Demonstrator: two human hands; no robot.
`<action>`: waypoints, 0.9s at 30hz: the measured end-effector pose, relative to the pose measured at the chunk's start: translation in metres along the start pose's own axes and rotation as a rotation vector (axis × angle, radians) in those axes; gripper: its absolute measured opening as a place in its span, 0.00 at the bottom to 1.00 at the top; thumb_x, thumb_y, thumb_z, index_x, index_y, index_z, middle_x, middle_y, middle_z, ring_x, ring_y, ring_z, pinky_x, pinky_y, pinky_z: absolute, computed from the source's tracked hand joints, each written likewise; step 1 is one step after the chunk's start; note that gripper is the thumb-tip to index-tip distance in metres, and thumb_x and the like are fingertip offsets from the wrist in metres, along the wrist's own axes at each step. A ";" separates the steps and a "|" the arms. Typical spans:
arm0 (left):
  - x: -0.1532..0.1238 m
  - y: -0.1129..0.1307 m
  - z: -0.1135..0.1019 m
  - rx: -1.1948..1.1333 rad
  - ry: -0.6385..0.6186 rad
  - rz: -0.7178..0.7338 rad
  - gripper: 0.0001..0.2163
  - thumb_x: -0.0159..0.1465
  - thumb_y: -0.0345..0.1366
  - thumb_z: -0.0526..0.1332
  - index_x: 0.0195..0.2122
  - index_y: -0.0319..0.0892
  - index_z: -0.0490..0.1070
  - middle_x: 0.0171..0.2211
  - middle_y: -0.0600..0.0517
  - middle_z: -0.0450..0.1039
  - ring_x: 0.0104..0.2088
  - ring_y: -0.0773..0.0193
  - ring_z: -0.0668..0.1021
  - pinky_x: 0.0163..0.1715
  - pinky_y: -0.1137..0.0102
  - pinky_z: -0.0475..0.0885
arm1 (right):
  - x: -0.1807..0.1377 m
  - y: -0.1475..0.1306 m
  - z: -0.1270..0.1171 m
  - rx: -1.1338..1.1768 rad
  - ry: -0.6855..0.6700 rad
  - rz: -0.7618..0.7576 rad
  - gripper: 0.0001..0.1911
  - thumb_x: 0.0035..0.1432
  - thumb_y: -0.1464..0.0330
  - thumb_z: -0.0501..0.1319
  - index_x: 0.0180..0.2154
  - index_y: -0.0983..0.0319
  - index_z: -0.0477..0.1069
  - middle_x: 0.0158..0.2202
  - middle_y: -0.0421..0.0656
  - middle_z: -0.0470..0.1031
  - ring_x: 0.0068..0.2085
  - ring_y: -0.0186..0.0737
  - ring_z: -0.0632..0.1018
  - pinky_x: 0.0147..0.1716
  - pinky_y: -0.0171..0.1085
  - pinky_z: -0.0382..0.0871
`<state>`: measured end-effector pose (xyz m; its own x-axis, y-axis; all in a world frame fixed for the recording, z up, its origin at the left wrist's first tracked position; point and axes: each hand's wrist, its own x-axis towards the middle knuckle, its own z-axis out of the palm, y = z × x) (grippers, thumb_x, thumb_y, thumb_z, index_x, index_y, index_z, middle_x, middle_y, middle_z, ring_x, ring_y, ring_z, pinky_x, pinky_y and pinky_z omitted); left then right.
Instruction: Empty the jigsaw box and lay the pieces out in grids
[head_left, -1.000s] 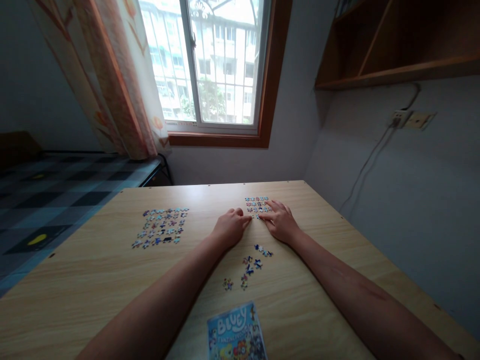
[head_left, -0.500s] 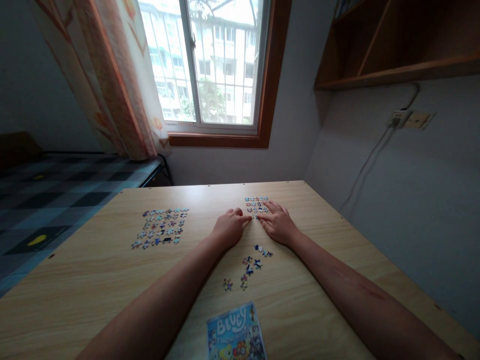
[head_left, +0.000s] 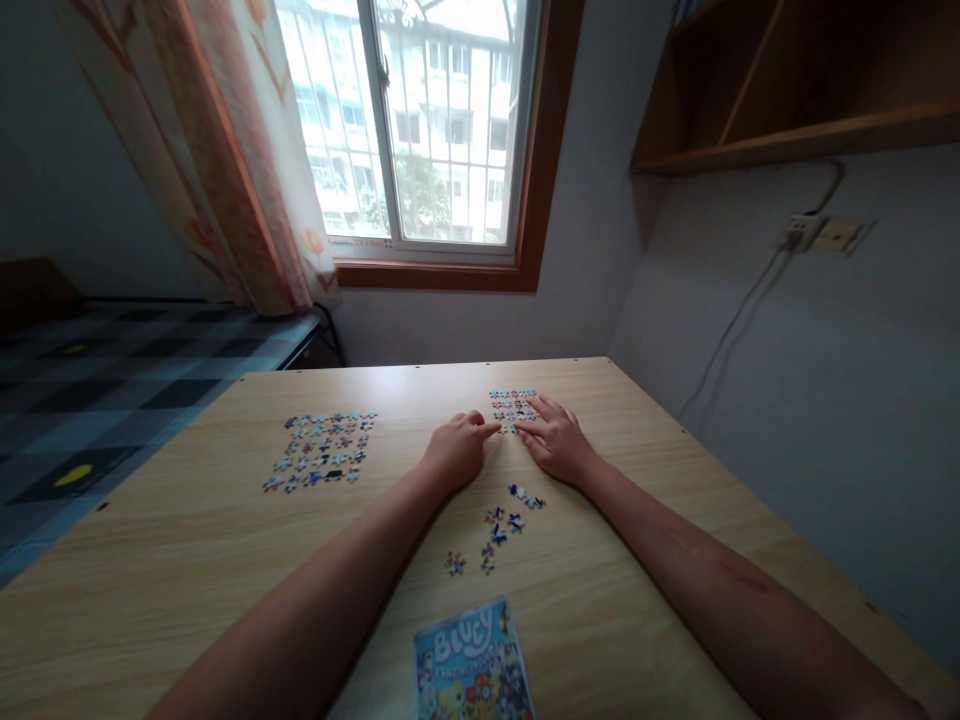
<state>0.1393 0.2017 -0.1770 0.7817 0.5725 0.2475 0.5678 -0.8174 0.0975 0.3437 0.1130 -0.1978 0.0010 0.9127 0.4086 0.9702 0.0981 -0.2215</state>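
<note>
My left hand [head_left: 459,450] rests on the table with its index finger stretched out and the other fingers curled. Its fingertip is at the edge of a small puzzle piece [head_left: 508,429] in the nearest row of the right group of puzzle pieces [head_left: 513,394]. From the other side, my right hand [head_left: 556,440] lies with fingers spread, its fingertips at that same row and over the right edge of the group. Whether the fingertips touch the piece is too small to tell. Closer to me lie several loose puzzle pieces [head_left: 498,534], in blue and mixed colours.
A larger block of puzzle pieces [head_left: 324,450] is laid out in rows on the left of the wooden table [head_left: 187,560]. A blue "Bluey" box or packet [head_left: 474,660] lies at the near edge. Beyond are a bed [head_left: 150,350], a window and a wall shelf [head_left: 795,140].
Both hands stay almost where they were, with the left index fingertip shifted very slightly. The whole view has moved up a little.
</note>
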 end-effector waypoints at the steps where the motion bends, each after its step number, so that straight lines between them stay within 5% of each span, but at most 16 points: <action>1: 0.000 0.000 -0.001 -0.018 0.013 -0.010 0.18 0.68 0.31 0.53 0.56 0.51 0.74 0.49 0.48 0.75 0.46 0.57 0.76 0.43 0.66 0.71 | -0.001 0.000 -0.001 0.014 0.008 -0.017 0.16 0.65 0.63 0.57 0.52 0.51 0.78 0.67 0.46 0.61 0.69 0.55 0.57 0.64 0.62 0.49; 6: 0.000 -0.005 -0.006 -0.098 0.058 -0.072 0.13 0.69 0.40 0.53 0.42 0.43 0.76 0.41 0.47 0.76 0.38 0.60 0.77 0.39 0.67 0.70 | -0.007 -0.008 -0.012 0.098 -0.002 -0.174 0.21 0.61 0.59 0.63 0.55 0.53 0.73 0.68 0.45 0.60 0.71 0.54 0.51 0.66 0.65 0.37; 12: -0.002 -0.013 -0.015 -0.107 -0.110 0.086 0.18 0.65 0.48 0.56 0.25 0.42 0.73 0.27 0.50 0.74 0.29 0.62 0.73 0.32 0.68 0.64 | -0.011 -0.009 -0.016 0.167 -0.141 -0.251 0.37 0.52 0.51 0.68 0.61 0.55 0.66 0.71 0.49 0.53 0.73 0.58 0.42 0.65 0.69 0.35; 19: -0.002 0.002 -0.049 -0.201 -0.571 0.082 0.18 0.56 0.55 0.64 0.26 0.43 0.74 0.22 0.55 0.71 0.23 0.66 0.68 0.25 0.70 0.60 | -0.008 0.008 -0.009 0.105 -0.027 -0.103 0.37 0.52 0.55 0.69 0.62 0.54 0.64 0.70 0.49 0.56 0.72 0.57 0.46 0.65 0.69 0.36; 27: -0.006 0.018 -0.058 -0.107 -0.588 0.102 0.16 0.49 0.52 0.69 0.25 0.44 0.75 0.22 0.55 0.72 0.22 0.67 0.68 0.26 0.70 0.63 | -0.004 0.017 -0.003 0.020 0.130 0.113 0.28 0.59 0.62 0.63 0.61 0.54 0.66 0.67 0.49 0.60 0.71 0.59 0.51 0.63 0.71 0.43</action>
<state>0.1302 0.1802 -0.1211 0.8596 0.4056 -0.3107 0.4774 -0.8543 0.2057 0.3612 0.1103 -0.2008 0.1426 0.8594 0.4909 0.9571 0.0066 -0.2896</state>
